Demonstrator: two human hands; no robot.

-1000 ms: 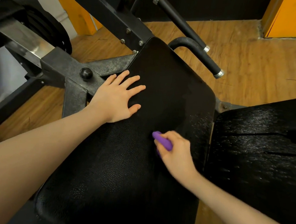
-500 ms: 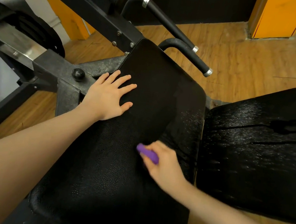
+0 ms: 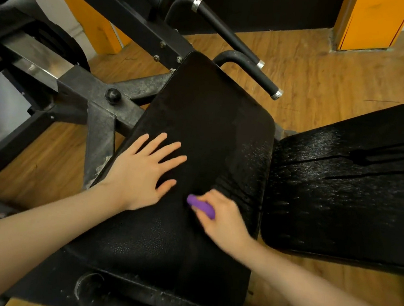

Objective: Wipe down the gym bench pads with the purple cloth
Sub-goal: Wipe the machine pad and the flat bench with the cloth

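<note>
A black textured bench pad (image 3: 199,118) fills the middle of the head view. My left hand (image 3: 142,171) lies flat on its left side, fingers spread and straight. To the right, my right hand (image 3: 222,216) grips a bunched purple cloth (image 3: 200,205) and presses it onto the pad's lower middle. Only a small end of the cloth shows past my fingers. A second black pad (image 3: 345,191) sits to the right, its surface speckled with wet-looking droplets.
A dark steel frame (image 3: 101,108) with a round knob (image 3: 113,95) runs along the pad's left. Two black foam-gripped handles (image 3: 253,74) stick out behind the pad. Wooden floor (image 3: 327,73) surrounds the machine, with orange posts (image 3: 371,21) at the back.
My right hand has drawn the purple cloth down the pad toward me. My left hand stays flat on the pad's left side. The camera has tilted a little.
</note>
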